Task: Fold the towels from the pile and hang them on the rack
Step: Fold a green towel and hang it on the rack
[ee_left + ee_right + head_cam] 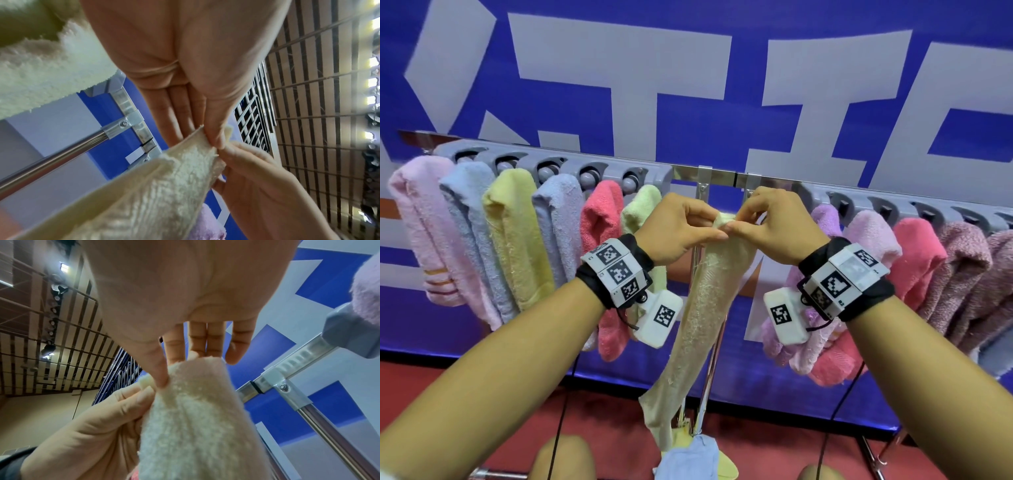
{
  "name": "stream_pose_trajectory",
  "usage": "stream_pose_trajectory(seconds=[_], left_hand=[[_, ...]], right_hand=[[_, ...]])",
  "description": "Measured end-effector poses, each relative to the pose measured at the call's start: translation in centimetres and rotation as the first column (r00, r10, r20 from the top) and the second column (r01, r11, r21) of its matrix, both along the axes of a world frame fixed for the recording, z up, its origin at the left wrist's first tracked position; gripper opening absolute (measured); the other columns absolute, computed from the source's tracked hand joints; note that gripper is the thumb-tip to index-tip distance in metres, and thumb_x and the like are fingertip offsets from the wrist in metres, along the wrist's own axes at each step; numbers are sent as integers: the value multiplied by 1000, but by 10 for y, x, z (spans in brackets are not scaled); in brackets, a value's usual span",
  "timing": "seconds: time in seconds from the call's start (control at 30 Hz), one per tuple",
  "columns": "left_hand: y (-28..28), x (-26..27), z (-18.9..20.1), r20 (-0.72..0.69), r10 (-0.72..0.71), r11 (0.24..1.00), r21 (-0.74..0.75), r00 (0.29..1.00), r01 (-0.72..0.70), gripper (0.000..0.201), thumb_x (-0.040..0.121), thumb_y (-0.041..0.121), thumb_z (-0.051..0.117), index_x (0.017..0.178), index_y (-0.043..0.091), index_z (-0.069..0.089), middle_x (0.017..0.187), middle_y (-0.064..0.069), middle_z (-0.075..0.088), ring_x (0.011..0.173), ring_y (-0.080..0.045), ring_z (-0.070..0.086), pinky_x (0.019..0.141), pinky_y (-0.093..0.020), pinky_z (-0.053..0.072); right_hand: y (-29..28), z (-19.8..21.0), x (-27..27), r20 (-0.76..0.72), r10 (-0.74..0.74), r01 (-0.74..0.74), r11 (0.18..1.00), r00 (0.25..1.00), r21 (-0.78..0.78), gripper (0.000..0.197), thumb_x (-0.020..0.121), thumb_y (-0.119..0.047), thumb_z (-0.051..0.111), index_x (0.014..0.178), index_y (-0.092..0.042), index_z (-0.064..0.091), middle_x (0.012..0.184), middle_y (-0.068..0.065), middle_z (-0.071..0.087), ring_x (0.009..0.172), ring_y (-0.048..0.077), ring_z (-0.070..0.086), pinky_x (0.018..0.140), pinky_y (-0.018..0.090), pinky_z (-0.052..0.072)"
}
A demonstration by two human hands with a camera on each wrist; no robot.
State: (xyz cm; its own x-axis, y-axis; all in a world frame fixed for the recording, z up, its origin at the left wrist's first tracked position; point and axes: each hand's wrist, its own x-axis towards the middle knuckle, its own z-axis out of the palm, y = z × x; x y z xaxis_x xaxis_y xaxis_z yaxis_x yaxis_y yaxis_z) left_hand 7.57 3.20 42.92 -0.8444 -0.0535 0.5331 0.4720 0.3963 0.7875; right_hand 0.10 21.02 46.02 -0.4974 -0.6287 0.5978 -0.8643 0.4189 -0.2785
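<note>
A pale yellow towel (702,308) hangs long and narrow in front of the rack's bare middle bar (722,178). Both hands hold its top edge side by side. My left hand (685,226) pinches the top corner between thumb and fingers, as the left wrist view shows at the towel (164,186). My right hand (767,222) pinches the same top edge, thumb pressed into the towel (197,410). The towel's lower end reaches the small pile (695,455) of blue and yellow towels on the floor.
Several folded towels hang on the grey rack's left half (517,233) and several more on its right half (893,267). A steel upright post (710,370) stands behind the held towel. A blue and white banner (722,85) backs the rack; the floor is red.
</note>
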Motion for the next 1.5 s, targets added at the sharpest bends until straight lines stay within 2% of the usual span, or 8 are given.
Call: stream_pose_trajectory(seconds=[0.27,0.37,0.57,0.77,0.9,1.13,1.27,1.5], left_hand=[[-8,5,13,22,-27,985,168,999,23,17,85,-4,69,95,10,71,82,4,77,80,-12,74,65,-22,57],[-8,5,13,29,-10,986,166,1000,5,17,86,-4,68,95,10,71,82,3,76,79,-14,74,65,-23,58],[-7,8,17,10,10,978,208,1000,-12,17,87,-3,66,97,11,70,81,2,76,77,-14,73,63,-24,58],[2,11,24,-20,7,972,234,1000,-2,15,89,1,67,100,10,70,81,3,76,76,-12,73,61,-23,57],[8,11,26,-21,-7,976,216,1000,11,16,89,3,67,104,8,70,86,1,75,81,-13,73,63,-24,57],[13,2,14,4,-32,958,286,999,29,17,90,13,69,106,10,69,93,-3,72,87,-16,69,66,-28,55],[18,-4,-11,221,-145,981,159,965,111,25,82,12,75,105,2,69,97,-7,75,87,-17,72,71,-25,56],[2,-7,-23,278,-142,984,147,950,104,13,91,7,64,81,-1,61,54,5,56,46,-4,43,46,-15,35]], right_hand=[[19,-8,-14,117,35,-32,999,993,-21,12,82,-17,72,77,-27,66,109,-5,63,105,8,57,85,25,48],[20,-7,-12,122,49,-40,996,991,-75,7,82,-19,72,78,-24,68,91,-8,70,90,8,65,82,36,55],[16,-4,-3,202,157,-87,945,967,-314,21,79,-5,74,75,-15,56,68,-6,60,57,2,54,58,20,46],[11,-2,3,310,313,-139,869,898,-475,34,78,-4,79,101,-19,58,78,-1,61,67,7,57,64,20,48],[5,-2,3,261,278,-179,920,924,-348,7,85,-22,76,88,-25,70,80,-7,65,73,1,57,68,18,45],[3,8,9,213,232,-113,882,949,-457,6,86,-20,75,82,-18,71,73,-8,66,66,-2,58,62,15,46],[8,23,8,165,156,-47,850,974,-525,14,86,-25,74,82,-12,70,77,0,67,71,7,61,63,26,52],[49,34,-16,206,-129,218,837,970,-502,10,79,-26,72,86,-22,66,83,-12,62,81,11,61,73,33,55]])
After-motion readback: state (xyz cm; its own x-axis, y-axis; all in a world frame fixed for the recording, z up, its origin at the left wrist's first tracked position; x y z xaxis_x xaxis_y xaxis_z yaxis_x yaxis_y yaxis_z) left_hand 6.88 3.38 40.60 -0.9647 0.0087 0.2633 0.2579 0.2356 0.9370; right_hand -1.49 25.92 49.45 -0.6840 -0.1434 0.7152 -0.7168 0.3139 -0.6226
